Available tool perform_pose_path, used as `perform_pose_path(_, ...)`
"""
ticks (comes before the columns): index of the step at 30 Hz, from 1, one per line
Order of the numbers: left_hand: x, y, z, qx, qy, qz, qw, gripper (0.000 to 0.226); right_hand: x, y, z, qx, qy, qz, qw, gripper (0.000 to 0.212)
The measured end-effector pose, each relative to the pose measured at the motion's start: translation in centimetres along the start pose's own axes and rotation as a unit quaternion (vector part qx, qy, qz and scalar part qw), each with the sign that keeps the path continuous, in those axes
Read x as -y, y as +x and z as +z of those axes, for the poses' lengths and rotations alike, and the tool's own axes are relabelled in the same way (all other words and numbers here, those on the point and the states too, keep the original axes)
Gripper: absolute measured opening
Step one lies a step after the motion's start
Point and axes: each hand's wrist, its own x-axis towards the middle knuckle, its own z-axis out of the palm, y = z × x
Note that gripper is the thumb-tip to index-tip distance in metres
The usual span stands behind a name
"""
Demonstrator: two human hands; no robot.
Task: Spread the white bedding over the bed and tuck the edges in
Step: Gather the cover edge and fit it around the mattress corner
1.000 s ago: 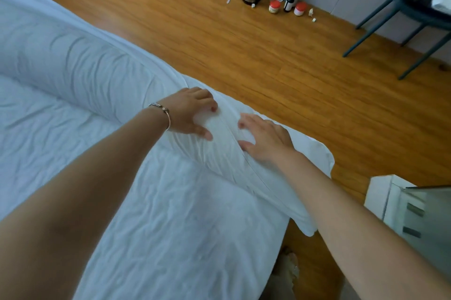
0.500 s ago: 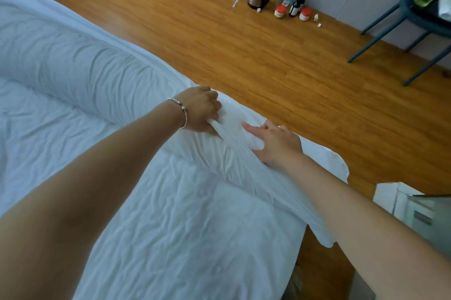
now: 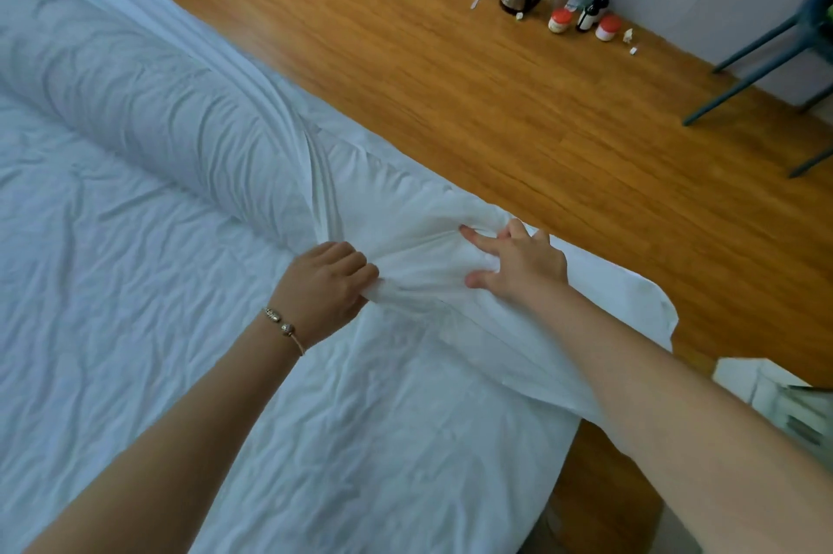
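Looked down on a big bed [image 3: 135,328], its long side running from top left to bottom right, next to the wood floor [image 3: 496,111]. Covered with white bedding [image 3: 112,260], wrinkled all over. Had a long puffy roll [image 3: 157,116] lying along the far side, with its long line going the same way as the bed's edge. Ended right at the hands, with a loose flat flap [image 3: 608,305] going on past them toward the bed's corner and hanging a bit over the floor.

Left hand [image 3: 327,287] closed tight on a bunch of the bedding, just where the roll stopped. Right hand [image 3: 518,265] open, fingers spread, pressing flat on the cloth just beside the left one and nearer the edge. Both hands touching the bedding, close together.

Probably needs the flap pulled out toward the corner, away from the roll, before any tucking. Right hand nearer that edge, so likely the one to smooth it down.
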Motion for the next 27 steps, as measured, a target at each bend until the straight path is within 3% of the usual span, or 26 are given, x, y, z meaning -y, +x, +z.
perform_pose_path(3,-0.3,1.0,-0.4,-0.044,0.009,0.052,0.998,0.027,-0.2,0.2,-0.3,0.012,-0.004,0.004,1.000,0.078)
perform_pose_path(6,-1.1,1.7,0.1,-0.068,-0.020,0.047,0.996,0.029,-0.3,0.1,-0.4,0.011,0.000,0.012,1.000,0.078)
perform_pose_path(11,-0.8,-3.1,2.7,0.056,-0.082,-0.040,0.994,0.017,0.0,-0.6,-0.1,0.003,-0.006,0.006,1.000,0.076)
perform_pose_path(16,-1.8,-3.4,5.6,0.159,-0.028,-0.095,0.982,0.047,0.1,-1.1,0.2,-0.016,0.002,0.006,1.000,0.076)
perform_pose_path(20,-1.5,-4.2,6.1,0.224,0.004,-0.033,0.974,0.062,-0.7,-2.2,1.2,-0.057,0.019,-0.002,0.998,0.076)
perform_pose_path(22,-2.3,-3.9,6.1,0.256,-0.026,0.073,0.964,0.059,-0.7,-2.8,1.7,-0.076,0.019,-0.008,0.997,0.077)
perform_pose_path(24,-5.0,-2.1,6.2,0.242,-0.106,0.171,0.949,0.049,-0.9,-3.0,2.1,-0.085,0.028,-0.006,0.996,0.077)
perform_pose_path(25,-6.6,-0.7,6.1,0.203,-0.155,0.165,0.953,0.041,-1.2,-2.9,2.2,-0.085,0.039,-0.006,0.996,0.077)
perform_pose_path(27,-9.4,3.0,5.6,0.068,-0.240,0.067,0.966,0.020,-2.3,-2.8,2.5,-0.087,0.075,-0.014,0.993,0.076)
